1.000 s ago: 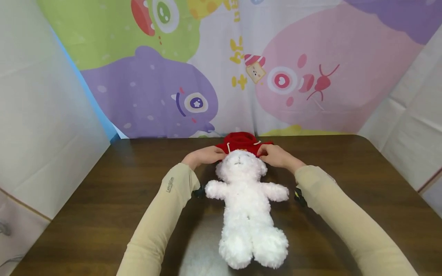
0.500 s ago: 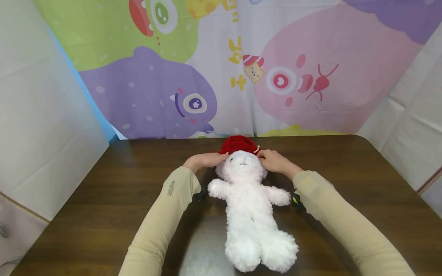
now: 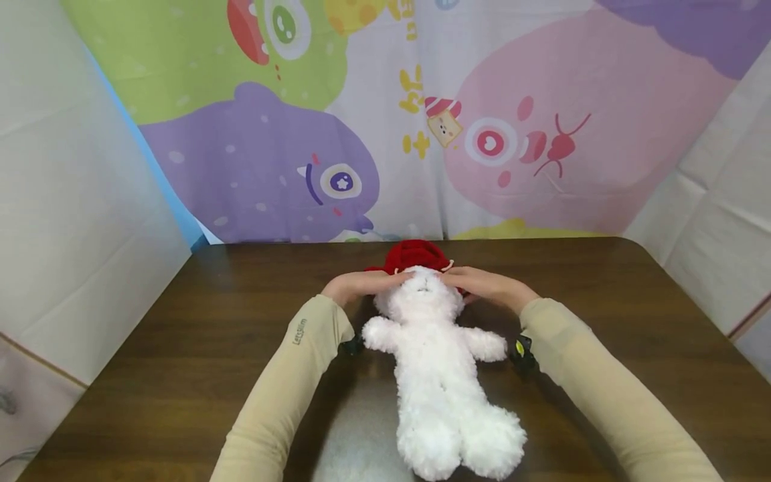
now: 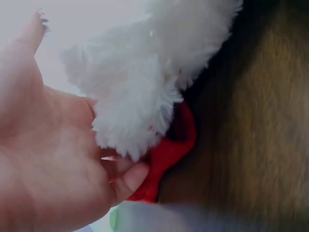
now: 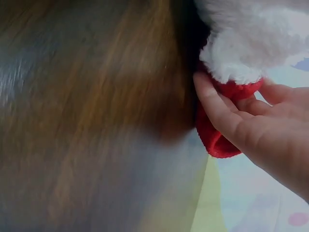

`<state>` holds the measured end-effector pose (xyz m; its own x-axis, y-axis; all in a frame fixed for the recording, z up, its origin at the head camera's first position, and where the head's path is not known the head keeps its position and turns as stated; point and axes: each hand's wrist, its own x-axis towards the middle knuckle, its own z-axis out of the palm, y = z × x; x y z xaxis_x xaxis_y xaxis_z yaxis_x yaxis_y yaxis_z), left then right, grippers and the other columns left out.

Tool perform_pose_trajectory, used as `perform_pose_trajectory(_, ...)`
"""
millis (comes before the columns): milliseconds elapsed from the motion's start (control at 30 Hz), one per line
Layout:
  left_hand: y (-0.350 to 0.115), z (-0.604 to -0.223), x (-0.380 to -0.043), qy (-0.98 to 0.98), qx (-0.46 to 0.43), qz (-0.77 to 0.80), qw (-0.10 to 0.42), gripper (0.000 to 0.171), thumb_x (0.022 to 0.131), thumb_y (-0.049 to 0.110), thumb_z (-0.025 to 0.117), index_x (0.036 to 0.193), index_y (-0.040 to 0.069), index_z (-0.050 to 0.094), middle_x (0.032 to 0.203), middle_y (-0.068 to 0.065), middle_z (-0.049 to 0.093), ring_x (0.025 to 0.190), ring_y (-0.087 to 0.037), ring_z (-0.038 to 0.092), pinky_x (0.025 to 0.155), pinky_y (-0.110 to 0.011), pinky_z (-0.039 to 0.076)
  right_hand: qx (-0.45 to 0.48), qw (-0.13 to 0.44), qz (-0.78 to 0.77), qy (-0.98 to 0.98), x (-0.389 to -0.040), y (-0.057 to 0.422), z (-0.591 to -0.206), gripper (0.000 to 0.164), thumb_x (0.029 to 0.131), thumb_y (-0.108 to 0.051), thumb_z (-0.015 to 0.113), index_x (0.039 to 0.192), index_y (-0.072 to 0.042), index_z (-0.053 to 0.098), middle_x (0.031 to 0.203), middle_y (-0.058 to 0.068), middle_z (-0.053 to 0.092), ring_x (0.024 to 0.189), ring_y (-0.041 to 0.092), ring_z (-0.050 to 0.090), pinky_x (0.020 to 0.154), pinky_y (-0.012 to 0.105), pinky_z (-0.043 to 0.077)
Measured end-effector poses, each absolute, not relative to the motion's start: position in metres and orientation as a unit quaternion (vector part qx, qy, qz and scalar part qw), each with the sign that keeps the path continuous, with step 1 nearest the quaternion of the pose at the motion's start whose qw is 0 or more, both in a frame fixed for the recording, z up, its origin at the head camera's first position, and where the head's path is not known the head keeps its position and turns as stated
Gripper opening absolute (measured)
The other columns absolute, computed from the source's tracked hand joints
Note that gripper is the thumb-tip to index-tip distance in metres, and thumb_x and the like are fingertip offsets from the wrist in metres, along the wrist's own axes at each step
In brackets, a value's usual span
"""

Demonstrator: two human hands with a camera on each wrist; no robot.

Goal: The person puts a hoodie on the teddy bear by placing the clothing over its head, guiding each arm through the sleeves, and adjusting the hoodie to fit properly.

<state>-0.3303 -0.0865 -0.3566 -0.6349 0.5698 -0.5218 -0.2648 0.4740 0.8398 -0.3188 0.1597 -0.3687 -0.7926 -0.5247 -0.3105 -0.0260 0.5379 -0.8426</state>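
Observation:
A white, fluffy plush toy (image 3: 429,355) lies on its back, arms spread, feet toward me in the head view. At the top of its head is a small red doll hoodie (image 3: 415,254) with white drawstrings. My left hand (image 3: 364,284) lies along one side of the head, fingers over its face. In the left wrist view its thumb stands up while the other fingers curl behind the fur at the red cloth (image 4: 166,157). From the other side my right hand (image 3: 492,286) holds the hoodie's edge against the head, red cloth (image 5: 215,137) showing between its fingers.
The brown wooden table (image 3: 241,314) carries the toy, with the hoodie near its far edge. Behind hangs a curtain with cartoon monsters (image 3: 271,167). White panels (image 3: 78,201) stand at both sides.
Both hands have moved inward over the toy's face, fingers now straighter. The hoodie has come slightly nearer and lies closer round the head. The toy's feet have shifted right and toward me.

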Motion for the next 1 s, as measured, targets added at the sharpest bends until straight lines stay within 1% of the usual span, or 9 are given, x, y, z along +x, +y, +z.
perform_pose_trajectory(67,-0.086,-0.358,-0.329,0.78,0.103,0.474,0.395,0.071,0.089,0.057,0.038,0.145,0.019,0.02,0.15,0.001,0.018,0.138,-0.021,0.014,0.11,-0.049,0.012,-0.162,0.28,-0.464,0.825,-0.319,0.159,-0.37,0.058,0.094,-0.039,0.039,0.138,-0.001,0.032,0.142,0.017,0.031,0.127,0.031,0.033,0.099,0.05,0.034)
perform_pose_trajectory(100,-0.084,-0.36,-0.329,0.825,0.117,0.413,0.369,0.074,0.086,0.061,0.04,0.144,0.018,0.024,0.149,0.0,0.021,0.138,-0.023,0.017,0.109,-0.05,0.014,-0.16,0.282,-0.473,0.819,-0.318,0.159,-0.371,0.059,0.094,-0.039,0.039,0.138,-0.001,0.031,0.144,0.018,0.028,0.129,0.032,0.03,0.1,0.052,0.032)
perform_pose_trajectory(200,-0.084,-0.362,-0.329,0.836,0.127,0.411,0.342,0.078,0.084,0.059,0.045,0.144,0.014,0.024,0.148,-0.003,0.023,0.137,-0.025,0.018,0.109,-0.05,0.016,-0.159,0.276,-0.496,0.808,-0.317,0.157,-0.371,0.06,0.095,-0.037,0.041,0.139,0.001,0.027,0.146,0.019,0.022,0.133,0.034,0.023,0.101,0.055,0.028)
perform_pose_trajectory(333,-0.085,-0.362,-0.329,0.834,0.135,0.422,0.328,0.077,0.087,0.052,0.046,0.143,0.007,0.019,0.146,-0.007,0.021,0.137,-0.025,0.016,0.109,-0.049,0.016,-0.153,0.256,-0.523,0.799,-0.316,0.155,-0.371,0.057,0.093,-0.033,0.046,0.137,0.001,0.03,0.142,0.018,0.029,0.128,0.033,0.03,0.102,0.054,0.028)
perform_pose_trajectory(467,-0.084,-0.365,-0.331,0.818,0.155,0.442,0.335,0.071,0.09,0.047,0.045,0.141,0.002,0.022,0.143,-0.01,0.025,0.136,-0.027,0.019,0.109,-0.049,0.016,-0.136,0.238,-0.554,0.786,-0.315,0.153,-0.37,0.052,0.091,-0.029,0.052,0.132,-0.001,0.037,0.134,0.017,0.038,0.116,0.027,0.042,0.097,0.044,0.037)
perform_pose_trajectory(633,-0.082,-0.366,-0.332,0.824,0.151,0.441,0.322,0.075,0.089,0.048,0.046,0.142,0.003,0.018,0.146,-0.009,0.021,0.136,-0.025,0.018,0.109,-0.048,0.017,-0.116,0.208,-0.604,0.76,-0.316,0.15,-0.369,0.053,0.088,-0.018,0.058,0.132,-0.002,0.034,0.132,0.018,0.037,0.103,0.021,0.045,0.076,0.028,0.046)
perform_pose_trajectory(733,-0.081,-0.364,-0.332,0.837,0.159,0.427,0.305,0.067,0.088,0.049,0.047,0.134,0.002,0.031,0.134,-0.01,0.035,0.127,-0.024,0.031,0.106,-0.046,0.025,-0.116,0.193,-0.627,0.746,-0.317,0.149,-0.369,0.052,0.086,-0.01,0.059,0.132,-0.002,0.034,0.133,0.018,0.037,0.095,0.018,0.045,0.067,0.022,0.044)
perform_pose_trajectory(833,-0.079,-0.363,-0.332,0.847,0.17,0.413,0.29,0.058,0.088,0.048,0.047,0.125,0.003,0.043,0.12,-0.008,0.046,0.115,-0.021,0.042,0.101,-0.042,0.033,-0.125,0.183,-0.63,0.744,-0.317,0.149,-0.368,0.053,0.086,-0.007,0.059,0.131,0.0,0.034,0.133,0.019,0.037,0.096,0.017,0.045,0.068,0.021,0.045)
perform_pose_trajectory(1000,-0.078,-0.359,-0.33,0.861,0.176,0.402,0.257,0.046,0.089,0.043,0.05,0.113,0.005,0.055,0.103,-0.005,0.054,0.098,-0.018,0.05,0.086,-0.033,0.044,-0.159,0.162,-0.595,0.771,-0.317,0.151,-0.368,0.051,0.086,-0.009,0.058,0.13,0.001,0.035,0.13,0.021,0.039,0.111,0.026,0.043,0.084,0.028,0.045)
